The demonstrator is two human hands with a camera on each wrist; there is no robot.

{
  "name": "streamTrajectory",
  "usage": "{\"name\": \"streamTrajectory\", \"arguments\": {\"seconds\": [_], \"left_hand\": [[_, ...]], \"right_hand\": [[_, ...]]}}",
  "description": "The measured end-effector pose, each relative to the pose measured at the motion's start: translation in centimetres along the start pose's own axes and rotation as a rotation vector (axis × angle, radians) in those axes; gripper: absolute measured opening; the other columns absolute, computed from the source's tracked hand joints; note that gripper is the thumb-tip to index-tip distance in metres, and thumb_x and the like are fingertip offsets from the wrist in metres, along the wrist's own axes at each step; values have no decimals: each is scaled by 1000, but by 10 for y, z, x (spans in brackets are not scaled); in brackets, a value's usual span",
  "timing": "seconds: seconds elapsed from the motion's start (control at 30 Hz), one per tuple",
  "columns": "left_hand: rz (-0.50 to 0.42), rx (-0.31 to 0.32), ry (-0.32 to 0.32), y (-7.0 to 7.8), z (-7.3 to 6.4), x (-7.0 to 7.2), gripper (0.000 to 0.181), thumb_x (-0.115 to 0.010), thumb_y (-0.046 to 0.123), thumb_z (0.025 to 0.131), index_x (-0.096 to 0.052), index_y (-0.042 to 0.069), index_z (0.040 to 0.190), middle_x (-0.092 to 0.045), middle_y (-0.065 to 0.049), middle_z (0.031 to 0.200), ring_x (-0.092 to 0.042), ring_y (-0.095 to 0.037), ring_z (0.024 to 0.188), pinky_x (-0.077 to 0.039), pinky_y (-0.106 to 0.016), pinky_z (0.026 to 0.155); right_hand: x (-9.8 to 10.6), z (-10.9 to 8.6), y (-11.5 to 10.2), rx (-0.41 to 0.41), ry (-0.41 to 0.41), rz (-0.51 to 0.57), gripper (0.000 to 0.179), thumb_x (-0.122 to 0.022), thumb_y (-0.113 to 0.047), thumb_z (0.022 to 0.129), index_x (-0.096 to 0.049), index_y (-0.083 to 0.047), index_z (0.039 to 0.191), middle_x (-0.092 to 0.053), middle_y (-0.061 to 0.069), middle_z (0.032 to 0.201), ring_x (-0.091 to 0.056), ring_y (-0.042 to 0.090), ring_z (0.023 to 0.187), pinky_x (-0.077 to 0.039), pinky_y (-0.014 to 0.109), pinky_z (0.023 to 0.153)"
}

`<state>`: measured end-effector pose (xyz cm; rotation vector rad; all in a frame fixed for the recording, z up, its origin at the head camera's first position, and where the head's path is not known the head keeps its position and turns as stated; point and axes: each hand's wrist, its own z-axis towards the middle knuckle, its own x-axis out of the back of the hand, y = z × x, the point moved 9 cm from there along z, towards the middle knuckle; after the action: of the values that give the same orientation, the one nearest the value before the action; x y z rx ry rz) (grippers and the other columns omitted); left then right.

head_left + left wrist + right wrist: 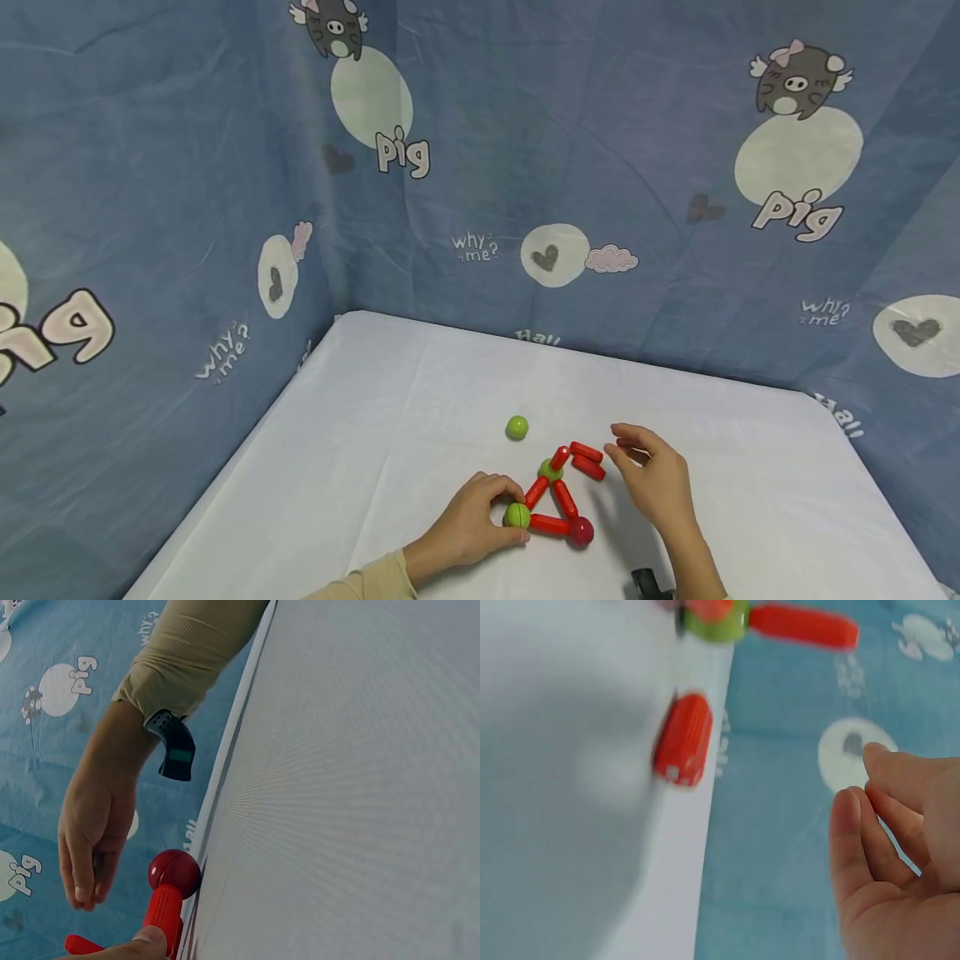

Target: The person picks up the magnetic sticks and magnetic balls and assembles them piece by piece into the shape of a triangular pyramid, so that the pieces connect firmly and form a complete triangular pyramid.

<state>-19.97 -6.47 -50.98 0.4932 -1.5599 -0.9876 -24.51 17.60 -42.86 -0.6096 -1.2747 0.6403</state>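
On the white table lies a triangle of red rods joined by balls. My left hand (471, 518) holds its left corner, a green ball (517, 515), between thumb and fingers. A red ball (581, 532) forms the right corner, and another green ball (551, 472) the far one. From that far ball a red rod (560, 457) sticks up at a slant. My right hand (656, 481) hovers right of two loose red rods (588, 467), fingers loosely bent with nothing between them. In the right wrist view, a red rod (684, 740) lies left of the fingertips.
A single green ball (517, 427) sits on the table (420, 400) beyond the triangle. A dark wrist strap (649, 583) shows beside the right forearm. Blue printed cloth (480, 167) hangs behind the table and along its left side.
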Motion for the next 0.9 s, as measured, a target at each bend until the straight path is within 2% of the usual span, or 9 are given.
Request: {"name": "streamTrajectory", "arguments": {"seconds": [0.2,0.4,0.67,0.9], "left_hand": [[4,-1,3,0,0,0,39,-90,39,75,-67,30,106,-65,20,102,-52,-3,98,-48,-25,89],[4,-7,6,1,1,0,39,-91,39,75,-68,30,106,-65,20,102,-52,-2,98,-48,-25,88],[-3,-18,11,1,2,-2,39,-91,40,75,-68,30,105,-65,20,102,-51,-2,97,-48,-24,87],[4,-8,9,0,1,-1,39,-91,40,75,-67,31,105,-65,20,102,-51,-2,97,-48,-25,88]], "right_hand": [[9,5,30,-116,-16,11,33,-71,-22,97,-69,-12,128,-73,12,124,-71,28,112,-58,37,95],[6,7,49,-160,-22,18,32,-71,-24,97,-70,-11,126,-74,8,123,-67,23,115,-55,28,98],[1,5,60,-203,-32,39,33,-70,-26,98,-70,-9,126,-73,10,124,-67,20,112,-53,38,104],[-7,2,65,-218,-44,55,32,-70,-25,97,-71,-7,124,-74,12,122,-67,27,114,-53,44,103]]}}
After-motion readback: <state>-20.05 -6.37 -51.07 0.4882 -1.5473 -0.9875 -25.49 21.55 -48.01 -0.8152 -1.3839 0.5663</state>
